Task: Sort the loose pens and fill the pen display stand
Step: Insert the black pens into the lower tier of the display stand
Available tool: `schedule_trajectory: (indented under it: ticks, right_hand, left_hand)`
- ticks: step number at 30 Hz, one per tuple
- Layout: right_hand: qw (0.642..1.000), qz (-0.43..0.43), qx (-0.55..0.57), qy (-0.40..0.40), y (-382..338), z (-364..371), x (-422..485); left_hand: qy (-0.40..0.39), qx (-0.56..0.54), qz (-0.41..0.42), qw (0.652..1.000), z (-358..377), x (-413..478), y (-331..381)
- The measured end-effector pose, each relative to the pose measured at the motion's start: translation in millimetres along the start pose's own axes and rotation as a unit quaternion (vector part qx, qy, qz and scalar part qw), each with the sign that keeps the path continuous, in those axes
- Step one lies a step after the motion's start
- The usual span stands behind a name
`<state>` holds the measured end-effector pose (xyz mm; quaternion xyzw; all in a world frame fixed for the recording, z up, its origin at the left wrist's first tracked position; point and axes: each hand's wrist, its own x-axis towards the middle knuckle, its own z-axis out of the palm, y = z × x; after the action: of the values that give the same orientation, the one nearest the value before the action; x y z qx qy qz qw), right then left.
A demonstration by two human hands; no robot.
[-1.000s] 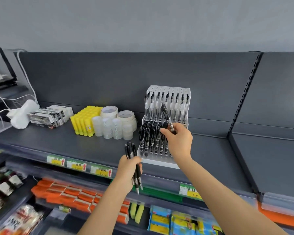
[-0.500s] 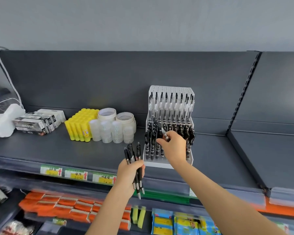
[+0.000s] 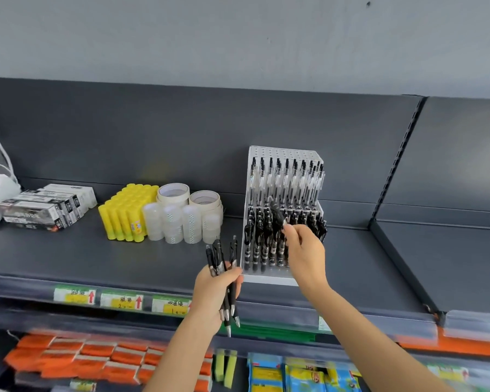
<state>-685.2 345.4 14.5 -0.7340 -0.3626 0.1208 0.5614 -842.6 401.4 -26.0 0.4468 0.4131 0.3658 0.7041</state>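
Head view onto a dark grey shelf [image 3: 68, 258], with one white pen display stand [image 3: 269, 279] near its front edge. Two tiers in the stand: up top, clear-barrelled pens [image 3: 286, 182] upright in roughly nine columns, too crowded for an exact count; below, black pens [image 3: 259, 239] packed upright, likewise too dense to count.

Gripped in the left hand [image 3: 218, 290], fingers curled tight, a bundle of loose pens [image 3: 217, 254] — three black tops plainly showing above the fist, perhaps a fourth, silver tips pointing down past the shelf lip. Held just left of the stand's front corner.

In front of the lower tier, the right hand [image 3: 304, 256], thumb and fingertips pinching a single black pen [image 3: 276, 215] by its lower end. Tilted, upper end leaning up and to the left over the lower tier's pens; no telling whether seated in a slot.

Left of the stand, four stacks of small clear tape rolls [image 3: 181, 226]; behind them, two stacks of wider cream tape rolls [image 3: 173, 190]; then one block of yellow glue sticks [image 3: 128, 213], five across the front. Farther left, a pile of flat white-and-black boxes [image 3: 46, 210] — about five. Along the shelf edge, three price labels [image 3: 122, 301] with red arrows. Lower down, orange packets [image 3: 82, 360], blurred.
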Motion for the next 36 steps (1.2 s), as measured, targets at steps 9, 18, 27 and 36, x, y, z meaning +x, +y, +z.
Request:
schedule_trajectory:
  ticks: [9, 18, 27, 36]
  right_hand:
    - [0.960, 0.132, 0.233, -0.081, -11.6, -16.0, -4.6]
    - [0.996, -0.004, -0.076, -0.035, -3.3, -20.2, 3.5]
    - [0.972, -0.038, -0.224, -0.062, 7.4, -4.7, 13.8]
    - [0.958, -0.026, -0.280, -0.055, 2.2, 2.7, 22.5]
  left_hand:
    - [-0.033, -0.002, 0.061, 0.998, 21.3, -6.3, 10.4]
    - [0.005, 0.049, 0.125, 0.991, 26.7, -10.6, 15.9]
    - [0.036, 0.036, 0.079, 0.996, 14.4, -10.7, 8.3]
    - [0.045, 0.028, 0.054, 0.997, 7.9, -10.4, 6.0]
